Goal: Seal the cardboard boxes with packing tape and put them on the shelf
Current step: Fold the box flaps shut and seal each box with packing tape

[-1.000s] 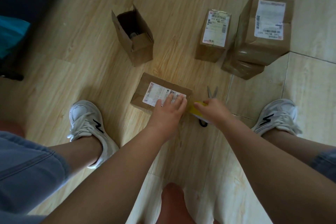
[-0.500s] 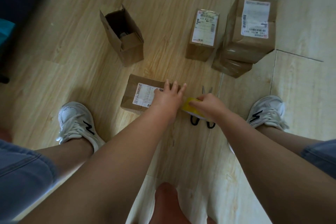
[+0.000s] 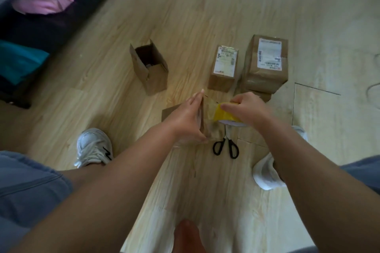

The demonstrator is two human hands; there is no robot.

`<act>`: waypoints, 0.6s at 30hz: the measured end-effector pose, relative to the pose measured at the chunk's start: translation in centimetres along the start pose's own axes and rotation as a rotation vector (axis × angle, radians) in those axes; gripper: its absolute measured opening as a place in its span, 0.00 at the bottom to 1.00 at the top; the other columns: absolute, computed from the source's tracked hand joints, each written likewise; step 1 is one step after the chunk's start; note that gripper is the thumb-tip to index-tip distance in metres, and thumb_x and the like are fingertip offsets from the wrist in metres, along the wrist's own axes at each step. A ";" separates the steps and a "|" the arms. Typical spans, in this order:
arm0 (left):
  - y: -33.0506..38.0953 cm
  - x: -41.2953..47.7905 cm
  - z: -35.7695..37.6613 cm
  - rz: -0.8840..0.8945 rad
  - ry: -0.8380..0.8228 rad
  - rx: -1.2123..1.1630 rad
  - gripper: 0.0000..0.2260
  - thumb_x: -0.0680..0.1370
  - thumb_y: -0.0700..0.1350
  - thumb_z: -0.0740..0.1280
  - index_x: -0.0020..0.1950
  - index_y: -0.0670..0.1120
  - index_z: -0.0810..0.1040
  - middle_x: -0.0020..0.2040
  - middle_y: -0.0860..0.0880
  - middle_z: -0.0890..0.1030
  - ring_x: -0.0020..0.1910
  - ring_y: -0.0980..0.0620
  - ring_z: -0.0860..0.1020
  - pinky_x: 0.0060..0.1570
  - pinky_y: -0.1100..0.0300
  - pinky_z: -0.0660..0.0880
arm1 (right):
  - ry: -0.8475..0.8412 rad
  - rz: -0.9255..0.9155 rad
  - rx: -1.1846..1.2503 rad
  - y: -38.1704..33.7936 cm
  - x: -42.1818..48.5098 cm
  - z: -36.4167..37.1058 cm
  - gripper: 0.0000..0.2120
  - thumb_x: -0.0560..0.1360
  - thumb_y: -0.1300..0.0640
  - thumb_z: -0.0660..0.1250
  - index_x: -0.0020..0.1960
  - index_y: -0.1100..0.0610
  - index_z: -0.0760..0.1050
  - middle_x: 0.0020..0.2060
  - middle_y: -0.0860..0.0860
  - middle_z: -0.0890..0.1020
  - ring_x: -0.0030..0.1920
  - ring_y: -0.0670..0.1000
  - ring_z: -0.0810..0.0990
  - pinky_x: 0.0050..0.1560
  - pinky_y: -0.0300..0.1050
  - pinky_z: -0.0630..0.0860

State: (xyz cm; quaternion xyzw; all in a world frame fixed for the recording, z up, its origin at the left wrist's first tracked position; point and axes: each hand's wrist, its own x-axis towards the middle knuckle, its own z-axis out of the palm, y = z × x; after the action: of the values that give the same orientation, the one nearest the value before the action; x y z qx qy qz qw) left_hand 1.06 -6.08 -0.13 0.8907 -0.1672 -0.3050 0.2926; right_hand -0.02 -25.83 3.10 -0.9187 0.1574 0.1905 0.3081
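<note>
Fingers [image 3: 195,98] straight, left hand [image 3: 187,121] apparently presses box [image 3: 169,114]; right hand [image 3: 248,109] grips tape roll [image 3: 223,115].

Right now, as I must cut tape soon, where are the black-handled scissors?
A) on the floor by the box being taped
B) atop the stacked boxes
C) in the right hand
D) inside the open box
A: the scissors lie on the floor beside the cardboard box, while the right hand grips the tape roll.
</note>
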 end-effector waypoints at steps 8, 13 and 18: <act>-1.0 -1.4 1.2 -0.078 -0.066 -0.283 0.59 0.65 0.42 0.81 0.80 0.62 0.41 0.81 0.59 0.43 0.80 0.56 0.47 0.74 0.60 0.55 | -0.005 -0.023 -0.066 -2.1 -0.6 0.5 0.17 0.74 0.45 0.68 0.39 0.59 0.80 0.30 0.51 0.72 0.31 0.50 0.70 0.34 0.46 0.65; -3.8 -2.1 2.1 -0.222 -0.076 -0.590 0.62 0.59 0.51 0.83 0.79 0.65 0.43 0.80 0.57 0.53 0.78 0.50 0.59 0.74 0.46 0.63 | -0.055 -0.066 -0.093 -3.7 -0.7 1.8 0.20 0.73 0.44 0.69 0.39 0.62 0.79 0.29 0.52 0.71 0.30 0.50 0.70 0.33 0.47 0.65; -5.5 -3.2 1.9 -0.308 0.095 -0.856 0.45 0.68 0.35 0.78 0.78 0.58 0.61 0.70 0.54 0.71 0.64 0.53 0.74 0.57 0.59 0.74 | -0.072 -0.158 -0.110 -5.0 -1.2 2.3 0.29 0.72 0.37 0.70 0.48 0.65 0.82 0.33 0.56 0.79 0.34 0.54 0.78 0.36 0.49 0.74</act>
State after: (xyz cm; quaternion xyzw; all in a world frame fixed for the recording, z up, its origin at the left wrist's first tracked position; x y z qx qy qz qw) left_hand -1.95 -1.11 -3.37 0.7170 0.1219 -0.3456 0.5930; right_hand 0.40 -20.36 4.50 -0.9363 0.0627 0.2068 0.2768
